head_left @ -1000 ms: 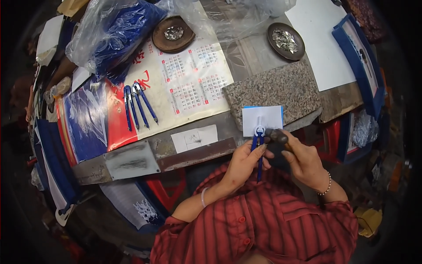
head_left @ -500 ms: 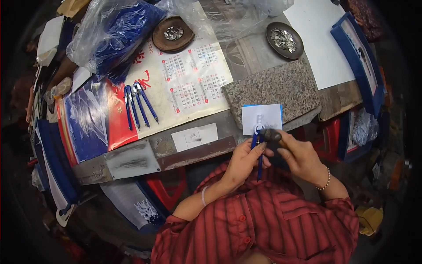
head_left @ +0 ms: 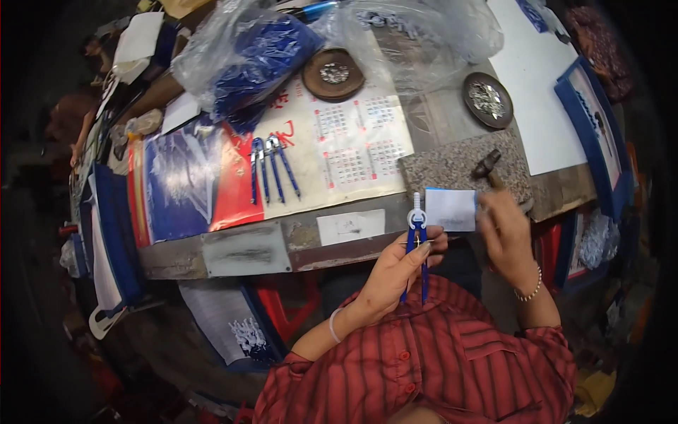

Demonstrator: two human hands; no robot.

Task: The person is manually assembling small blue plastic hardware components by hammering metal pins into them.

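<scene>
My left hand is closed around a blue drawing compass. Its white round top and ribbed grip point away from me, and its legs reach down toward my shirt. A hammer rests its head on the speckled granite slab. My right hand is at the hammer's handle, its fingers smeared by motion, so whether it still grips the handle cannot be made out. Between my hands, a small white paper pad with a blue edge lies at the slab's near side.
Several blue compasses lie on a calendar sheet. Two round dishes, one brown and one dark, hold small metal pieces. A clear bag with blue contents sits at the far left. Blue trays flank the table.
My right hand has moved right and away from the compass, bringing the hammer onto the slab. The compass top now shows fully, left of the paper pad. The whole view has shifted.
</scene>
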